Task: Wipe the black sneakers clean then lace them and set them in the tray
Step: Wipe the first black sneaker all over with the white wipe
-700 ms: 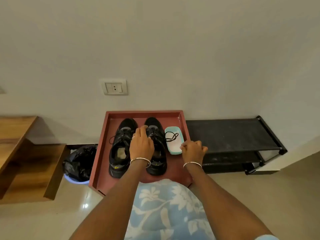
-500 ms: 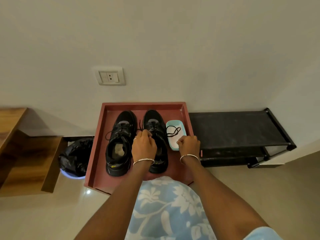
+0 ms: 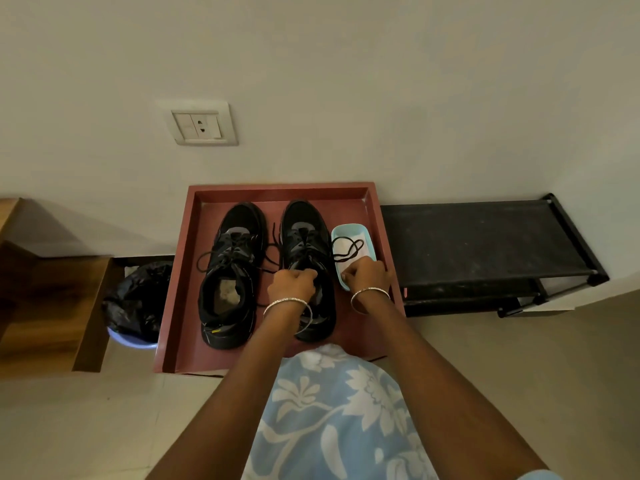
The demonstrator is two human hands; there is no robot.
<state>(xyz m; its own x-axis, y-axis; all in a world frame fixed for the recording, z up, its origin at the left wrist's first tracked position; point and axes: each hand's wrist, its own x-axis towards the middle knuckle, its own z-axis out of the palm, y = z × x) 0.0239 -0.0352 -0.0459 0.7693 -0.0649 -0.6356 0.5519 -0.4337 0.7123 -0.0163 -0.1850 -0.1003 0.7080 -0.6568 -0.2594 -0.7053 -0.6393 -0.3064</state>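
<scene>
Reaching over the near rim of the red tray (image 3: 277,189), both hands work at one of the two black sneakers. The left hand (image 3: 292,284) sits on the tongue of the nearer sneaker (image 3: 304,230), its fingers curled narrow and pinching the lace (image 3: 348,249) there. The right hand (image 3: 365,273) is just beside it, fingers also curled tight on the near end of the same lace, whose loop lies beyond them across a teal dish (image 3: 349,230) with a white cloth in it. The dish touches the sneaker's side and sits close to the tray's wall outside the right fingers.

The other sneaker (image 3: 232,265) stands outside the left fingers, parallel and upright, toe to the wall, its loose lace ends trailing into the narrow gap between the two shoes. Bare tray floor shows between that shoe and the far side rim, and a strip runs past both toes.

Beyond the right fingers a black rack (image 3: 478,237) butts against the tray's edge. Beyond the left, a bin with a black bag (image 3: 138,299) and a wooden unit (image 3: 45,306) crowd the other edge. Open floor (image 3: 104,427) lies behind the wrists.
</scene>
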